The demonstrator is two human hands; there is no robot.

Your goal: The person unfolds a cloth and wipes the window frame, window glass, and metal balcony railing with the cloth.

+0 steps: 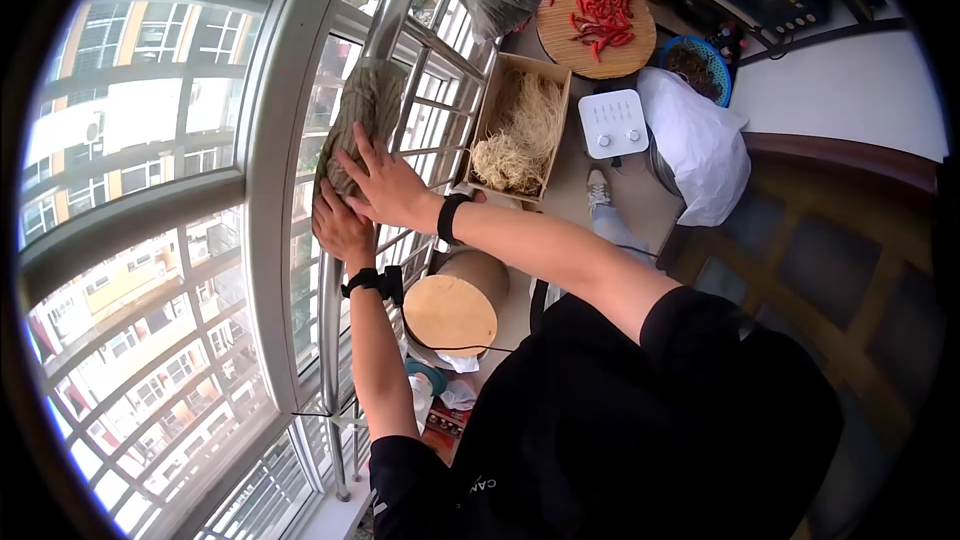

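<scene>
A grey-green rag or cloth (pixel 372 90) is draped lengthwise over the metal rail (pixel 392 10) beside the window. My left hand (pixel 343 228) grips the lower end of the cloth, its fingers curled against it. Just above and to the right, my right hand (pixel 388 185) rests on the cloth with fingers spread, close beside the left. Both wrists wear black bands. The undersides of the fingers and the rail beneath the cloth are hidden.
Window bars run along the left. Ahead stand a box of pale dried strands (pixel 520 140), a round board with red chillies (pixel 598 25), a white control panel (pixel 614 124) and a white plastic bag (pixel 695 145). A wooden-topped cylinder (pixel 450 312) stands below my hands.
</scene>
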